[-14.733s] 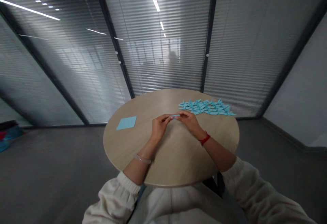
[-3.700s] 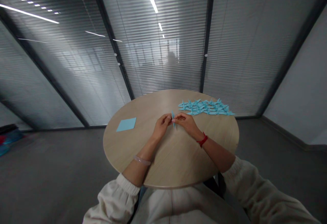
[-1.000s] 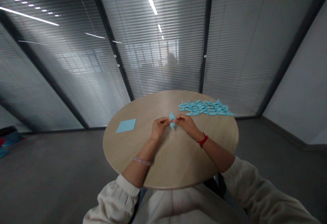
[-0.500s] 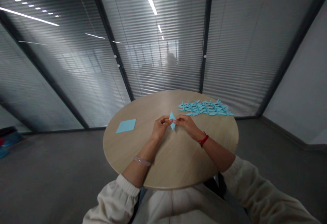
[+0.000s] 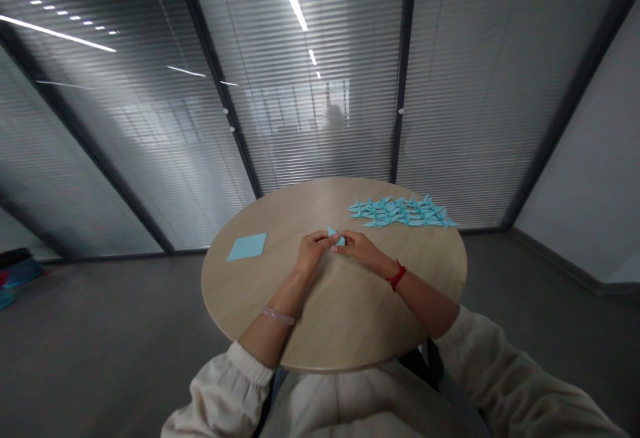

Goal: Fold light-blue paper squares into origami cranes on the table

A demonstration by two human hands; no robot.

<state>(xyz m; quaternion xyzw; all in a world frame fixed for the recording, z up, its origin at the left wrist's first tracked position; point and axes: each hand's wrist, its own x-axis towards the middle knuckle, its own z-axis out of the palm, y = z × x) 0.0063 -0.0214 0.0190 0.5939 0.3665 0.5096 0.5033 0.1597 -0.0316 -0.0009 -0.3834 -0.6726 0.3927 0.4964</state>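
Between my two hands, over the middle of the table, is a small piece of folded light-blue paper (image 5: 341, 241). My left hand (image 5: 315, 248) pinches it from the left, thumb towards the right. From the other side my right hand (image 5: 363, 247) grips it with thumb and fingers. Fingertips cover much of the paper, so its exact fold is hidden. A flat stack or sheet of light-blue paper (image 5: 247, 247) lies to the left of my left hand. Beyond my right hand, several folded blue paper cranes (image 5: 403, 211) sit packed together in rows.
The round wooden table (image 5: 350, 325) reaches to my lap, its curved edge close to my body. Behind it stands a glass partition (image 5: 320, 151) with blinds and dark frames. A white wall (image 5: 590, 158) rises at the right.
The folded paper was an upright diamond with both points showing; now it looks shorter, a small triangle between my fingers. My hands have shifted only slightly.
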